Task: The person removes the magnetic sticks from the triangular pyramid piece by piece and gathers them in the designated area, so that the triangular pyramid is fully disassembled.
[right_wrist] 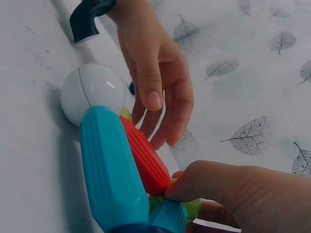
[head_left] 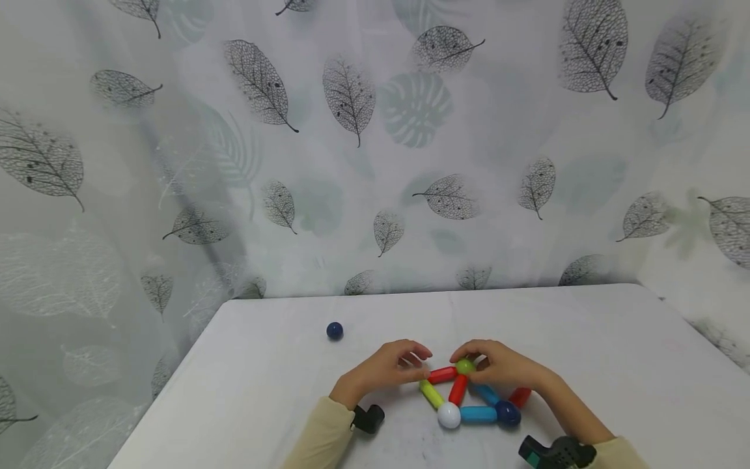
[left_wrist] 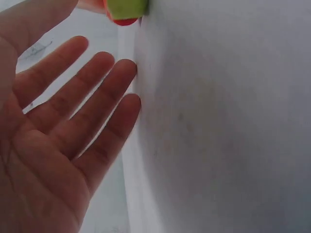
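At lower centre-right, our right grip (head_left: 502,365) pinches a lime-green plastic ball (head_left: 465,367); from it a straight red plastic rod (head_left: 442,375) runs left, its far end beside our relaxed, empty left grip (head_left: 389,367).

Four balls (head_left: 449,415) and six rods (head_left: 478,415)

From above, the head view faces forward over the surface (head_left: 263,365). Both wrist views, closer, share the left grip (left_wrist: 53,141).
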`<state>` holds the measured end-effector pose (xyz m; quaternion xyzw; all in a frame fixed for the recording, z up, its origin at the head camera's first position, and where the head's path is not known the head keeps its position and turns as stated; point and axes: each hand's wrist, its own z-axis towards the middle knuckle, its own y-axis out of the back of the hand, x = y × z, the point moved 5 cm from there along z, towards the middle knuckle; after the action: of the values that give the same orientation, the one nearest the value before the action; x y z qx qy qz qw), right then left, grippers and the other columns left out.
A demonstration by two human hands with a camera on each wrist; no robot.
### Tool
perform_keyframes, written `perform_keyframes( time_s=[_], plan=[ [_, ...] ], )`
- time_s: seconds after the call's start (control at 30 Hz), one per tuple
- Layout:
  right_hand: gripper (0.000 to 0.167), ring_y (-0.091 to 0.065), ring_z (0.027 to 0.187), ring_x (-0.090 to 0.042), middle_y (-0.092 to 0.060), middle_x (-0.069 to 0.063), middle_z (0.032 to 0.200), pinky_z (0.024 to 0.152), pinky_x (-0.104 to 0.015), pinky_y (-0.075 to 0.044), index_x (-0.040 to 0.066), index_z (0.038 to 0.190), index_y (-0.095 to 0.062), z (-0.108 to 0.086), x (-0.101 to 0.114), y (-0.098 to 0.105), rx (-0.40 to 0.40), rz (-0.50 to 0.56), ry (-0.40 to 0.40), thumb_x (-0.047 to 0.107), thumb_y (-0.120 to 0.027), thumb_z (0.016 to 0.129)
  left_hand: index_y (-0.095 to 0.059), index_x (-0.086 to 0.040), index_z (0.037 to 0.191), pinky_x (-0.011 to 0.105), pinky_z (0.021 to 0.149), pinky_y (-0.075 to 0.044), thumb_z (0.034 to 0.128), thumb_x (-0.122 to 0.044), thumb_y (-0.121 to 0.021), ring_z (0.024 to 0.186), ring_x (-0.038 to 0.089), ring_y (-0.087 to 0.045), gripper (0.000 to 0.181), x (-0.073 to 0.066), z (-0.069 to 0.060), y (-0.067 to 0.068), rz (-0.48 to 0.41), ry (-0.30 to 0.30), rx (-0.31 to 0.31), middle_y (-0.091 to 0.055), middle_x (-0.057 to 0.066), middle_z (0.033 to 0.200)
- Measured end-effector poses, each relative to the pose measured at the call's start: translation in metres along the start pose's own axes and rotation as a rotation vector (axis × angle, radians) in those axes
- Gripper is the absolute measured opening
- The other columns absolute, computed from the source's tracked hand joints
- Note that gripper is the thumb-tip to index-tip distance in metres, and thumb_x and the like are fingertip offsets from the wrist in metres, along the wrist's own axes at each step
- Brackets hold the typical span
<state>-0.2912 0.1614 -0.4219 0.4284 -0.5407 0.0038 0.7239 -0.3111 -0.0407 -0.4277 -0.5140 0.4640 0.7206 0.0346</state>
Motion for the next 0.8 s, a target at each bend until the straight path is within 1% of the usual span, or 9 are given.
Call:
perform_keyframes(
  time_s=[0.07, 0.17, 0.3, 0.43, 0.57, 0.7, 0.8],
  plan=[
    [0.029, -0.058, 0.104, -0.027, -0.063, -0.012, 0.116, 0.086, -0.033, -0.055, 0.002, 0.117, -0.064, 0.001, -0.001, 0.0, -0.001, 0.004, 0.009, 0.008, -0.067, 0.089, -0.062, -0.006, 0.122, 0.024, 0.093, -0.048, 0.0923, -0.019, -0.068, 0.108, 0.017, -0.06, 0.033, -0.003, 0.001, -0.003, 0.019, 0.005, 0.019, -0.064, 0.007, 0.119],
    [0.029, -0.058, 0.104, -0.023, -0.063, -0.012, 0.116, 0.086, -0.03, -0.054, 0.002, 0.117, -0.063, 0.001, -0.002, -0.001, -0.011, 0.012, 0.029, 0.009, -0.066, 0.09, -0.063, -0.008, 0.121, 0.026, 0.094, -0.047, 0.0926, -0.022, -0.068, 0.107, 0.014, -0.058, 0.032, -0.005, 0.004, -0.007, 0.034, 0.006, 0.034, -0.065, 0.003, 0.116],
    [0.029, -0.058, 0.104, -0.019, -0.064, -0.014, 0.115, 0.086, -0.024, -0.052, 0.0, 0.118, -0.063, 0.002, -0.002, -0.004, -0.026, 0.04, 0.073, 0.009, -0.065, 0.091, -0.064, -0.01, 0.119, 0.025, 0.093, -0.046, 0.0923, -0.022, -0.068, 0.103, 0.008, -0.056, 0.03, -0.006, 0.007, -0.012, 0.033, 0.013, 0.04, -0.065, -0.003, 0.111],
    [0.029, -0.059, 0.103, -0.017, -0.064, -0.014, 0.115, 0.085, -0.023, -0.051, 0.001, 0.119, -0.063, 0.003, -0.002, -0.008, -0.038, 0.063, 0.114, 0.01, -0.064, 0.092, -0.065, -0.011, 0.118, 0.023, 0.092, -0.047, 0.0914, -0.022, -0.07, 0.098, 0.003, -0.054, 0.029, -0.005, 0.008, -0.016, 0.059, 0.011, 0.033, -0.065, -0.006, 0.108],
    [0.029, -0.058, 0.101, -0.014, -0.064, -0.015, 0.115, 0.085, -0.024, -0.052, 0.001, 0.119, -0.062, 0.003, -0.004, -0.011, -0.059, 0.064, 0.144, 0.01, -0.064, 0.092, -0.064, -0.012, 0.117, 0.021, 0.091, -0.047, 0.09, -0.022, -0.072, 0.096, 0.001, -0.054, 0.029, -0.005, 0.01, -0.019, 0.117, 0.019, 0.012, -0.065, -0.007, 0.107],
    [0.029, -0.057, 0.101, -0.01, -0.063, -0.017, 0.115, 0.085, -0.024, -0.052, 0.0, 0.119, -0.062, 0.004, -0.008, -0.012, -0.074, 0.07, 0.158, 0.01, -0.064, 0.092, -0.065, -0.013, 0.113, 0.019, 0.087, -0.048, 0.0893, -0.023, -0.073, 0.093, 0.001, -0.056, 0.027, -0.005, 0.012, -0.02, 0.165, 0.024, -0.038, -0.066, -0.007, 0.103],
    [0.028, -0.056, 0.102, -0.008, -0.063, -0.016, 0.115, 0.086, -0.024, -0.051, 0.002, 0.119, -0.062, 0.004, -0.011, -0.013, -0.077, 0.078, 0.153, 0.011, -0.063, 0.092, -0.067, -0.012, 0.111, 0.019, 0.084, -0.048, 0.0889, -0.024, -0.073, 0.089, 0.0, -0.056, 0.026, -0.003, 0.013, -0.021, 0.181, 0.034, -0.071, -0.066, -0.007, 0.099]
  ],
)
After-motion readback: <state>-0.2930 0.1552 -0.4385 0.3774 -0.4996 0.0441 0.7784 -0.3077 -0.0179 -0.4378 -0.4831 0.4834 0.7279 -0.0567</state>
